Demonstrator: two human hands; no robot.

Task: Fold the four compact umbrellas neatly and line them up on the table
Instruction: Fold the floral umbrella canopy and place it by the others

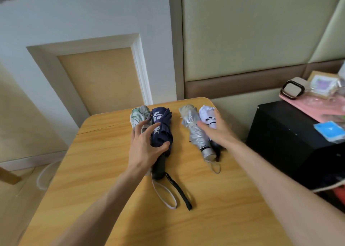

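Note:
Four folded compact umbrellas lie on the wooden table (115,180), tips toward the wall. A pale green-and-white umbrella (137,116) and a navy umbrella (162,128) lie side by side on the left. My left hand (146,145) lies over both, its fingers spread on them and its thumb against the navy one. To the right lie a silver umbrella (196,132) and a white umbrella with black marks (208,116). My right hand (217,132) rests flat on those two, fingers fairly straight. A gap separates the two pairs.
A white wrist strap (164,195) and a black strap (180,191) trail toward me on the table. A black box (291,137) stands right of the table, with a pink item (313,109) and a blue packet (329,132) on it. The wall is just behind.

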